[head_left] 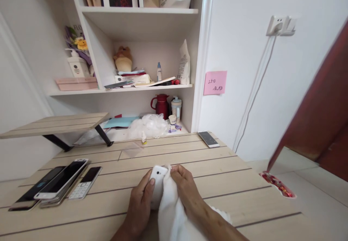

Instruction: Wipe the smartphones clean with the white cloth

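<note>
A white phone is gripped along its left edge by my left hand, thumb on its back, with the camera lens facing up. In my right hand a white cloth is pinched, its edge against the phone's upper right corner. The cloth hangs down over the phone's right side and past my right wrist, hiding part of the phone. Both hands are just above the wooden table.
At the left lie several stacked phones and a keypad phone. Another phone lies at the far edge. Beyond are a small bottle, a clear plastic bag, a raised wooden stand and shelves.
</note>
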`<state>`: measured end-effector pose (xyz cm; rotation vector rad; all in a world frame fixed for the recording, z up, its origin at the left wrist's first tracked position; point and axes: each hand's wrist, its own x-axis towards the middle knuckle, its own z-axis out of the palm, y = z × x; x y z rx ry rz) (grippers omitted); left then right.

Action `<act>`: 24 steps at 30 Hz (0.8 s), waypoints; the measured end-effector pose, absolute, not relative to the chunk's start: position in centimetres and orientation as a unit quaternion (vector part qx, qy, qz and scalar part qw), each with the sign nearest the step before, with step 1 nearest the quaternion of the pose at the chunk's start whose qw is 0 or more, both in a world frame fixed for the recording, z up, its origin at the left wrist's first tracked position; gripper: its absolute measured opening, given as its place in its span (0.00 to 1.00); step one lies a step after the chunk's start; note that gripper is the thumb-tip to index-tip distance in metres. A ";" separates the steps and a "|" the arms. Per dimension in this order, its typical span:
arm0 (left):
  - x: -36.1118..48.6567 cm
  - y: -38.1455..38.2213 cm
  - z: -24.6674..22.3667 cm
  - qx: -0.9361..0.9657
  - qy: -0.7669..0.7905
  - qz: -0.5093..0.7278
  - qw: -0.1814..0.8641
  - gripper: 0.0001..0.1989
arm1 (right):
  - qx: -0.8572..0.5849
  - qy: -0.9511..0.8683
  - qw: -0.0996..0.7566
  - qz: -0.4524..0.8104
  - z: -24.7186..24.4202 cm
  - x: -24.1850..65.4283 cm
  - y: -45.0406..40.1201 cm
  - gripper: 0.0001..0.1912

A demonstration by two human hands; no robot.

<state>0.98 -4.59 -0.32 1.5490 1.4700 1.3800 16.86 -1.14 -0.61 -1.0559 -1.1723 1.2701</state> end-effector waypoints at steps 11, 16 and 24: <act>0.7 -4.4 1.0 0.411 0.530 0.601 0.434 0.27 | -0.426 -0.557 0.421 0.575 -1.0 15.7 -2.5 0.07; 1.7 -4.7 2.4 0.300 0.386 0.610 0.624 0.30 | -0.407 -0.540 0.418 0.607 -0.7 15.6 -2.5 0.09; 1.4 -4.9 3.6 0.243 0.324 0.542 0.737 0.24 | -0.379 -0.498 0.410 0.663 0.3 15.4 -3.2 0.11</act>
